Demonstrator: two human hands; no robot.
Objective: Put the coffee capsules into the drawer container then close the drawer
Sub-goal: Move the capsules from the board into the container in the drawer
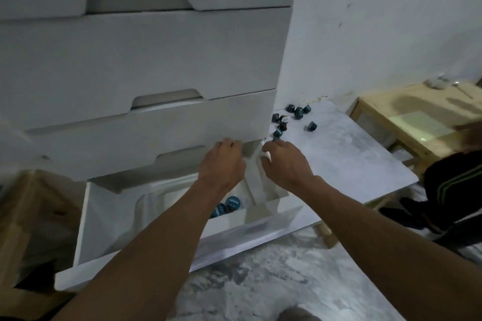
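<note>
About eight teal coffee capsules [299,113] lie loose on a grey marbled low table [347,159] just to the right of a white drawer unit [146,60]; they are scattered near its back left corner, most of them close together and one a little apart toward the right. Inside the unit's bottom drawer [99,221], which stands pulled out toward the camera, at least three more capsules with blue lids [232,202] rest side by side against a white inner partition [229,217]; the left forearm crosses over them and hides whatever else lies there. The rest of the drawer's interior shows a pale, crumpled white lining [146,206]; to the right of the partition is a narrower white section whose contents cannot be made out. The drawers above it are closed, each with a cut-out grip along its top edge.

The left hand [221,161] is held knuckles up above the open drawer, its fingers curled down at the lower right corner of the drawer front above; whether it holds anything cannot be told. The right hand [285,164] reaches over the near edge of the table, fingers bent, with its fingertips just beside the nearest capsule [277,133]; whether they pinch anything is too blurred to tell.

On the far right a person in dark clothing with green stripes [453,177] sits or crouches on the mottled grey floor [273,276]; behind them stands a light wooden table [386,109].
</note>
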